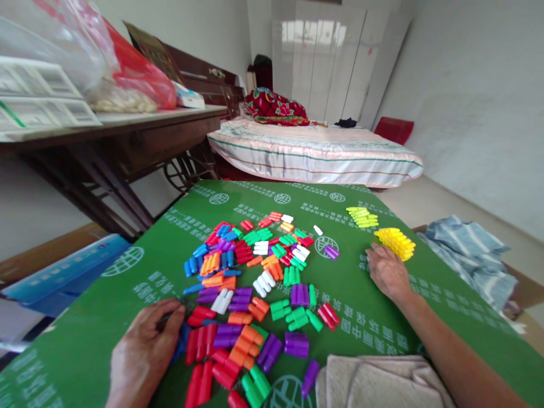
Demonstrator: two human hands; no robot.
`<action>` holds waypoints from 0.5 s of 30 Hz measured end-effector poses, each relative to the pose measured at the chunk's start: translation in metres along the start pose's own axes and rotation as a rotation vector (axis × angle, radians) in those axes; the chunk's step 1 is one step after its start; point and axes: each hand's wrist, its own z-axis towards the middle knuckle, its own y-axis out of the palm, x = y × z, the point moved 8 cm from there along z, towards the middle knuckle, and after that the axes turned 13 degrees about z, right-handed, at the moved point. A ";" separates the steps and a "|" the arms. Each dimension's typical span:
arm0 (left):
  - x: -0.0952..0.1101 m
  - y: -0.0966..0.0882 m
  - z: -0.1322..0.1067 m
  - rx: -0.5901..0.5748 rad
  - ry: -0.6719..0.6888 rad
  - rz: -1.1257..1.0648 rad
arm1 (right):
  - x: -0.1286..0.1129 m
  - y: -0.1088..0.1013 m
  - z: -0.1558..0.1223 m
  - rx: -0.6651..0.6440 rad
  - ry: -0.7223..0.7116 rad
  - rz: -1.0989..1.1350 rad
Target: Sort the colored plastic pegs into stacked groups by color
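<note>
Small plastic pieces like marker-pen caps (pixel 244 345), in red, orange, purple, green, blue and white, lie scattered over the green board, many side by side in small groups. My left hand (pixel 144 345) rests at their left edge, thumb and forefinger drawn together. Blue pieces (pixel 181 343) show beside its thumb; what the fingers hold, if anything, is hidden. Over on the right, my right hand (pixel 386 272) has its fingers bunched downward beside a stacked cluster of yellow caps (pixel 396 243). Its fingertips are partly hidden. Just beyond lies a cluster of yellow-green caps (pixel 362 217).
A folded beige cloth (pixel 378 382) lies at the board's near edge, by my right forearm. To the left stands a table (pixel 199 113) with plastic bags and boxes on it. A bed (pixel 314 150) is beyond the green board (pixel 170 243); striped blue fabric (pixel 467 249) sits at the right.
</note>
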 end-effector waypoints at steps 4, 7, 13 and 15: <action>0.001 -0.001 -0.001 -0.026 -0.007 0.030 | -0.011 -0.019 0.005 0.036 0.019 0.026; 0.003 -0.002 -0.002 -0.067 -0.021 0.057 | -0.031 -0.033 0.008 -0.035 0.027 0.119; 0.006 -0.005 -0.002 -0.046 -0.004 0.039 | -0.086 -0.042 0.000 -0.221 0.052 0.372; 0.006 -0.008 -0.001 -0.021 -0.005 0.020 | -0.097 -0.039 -0.003 -0.222 0.078 0.476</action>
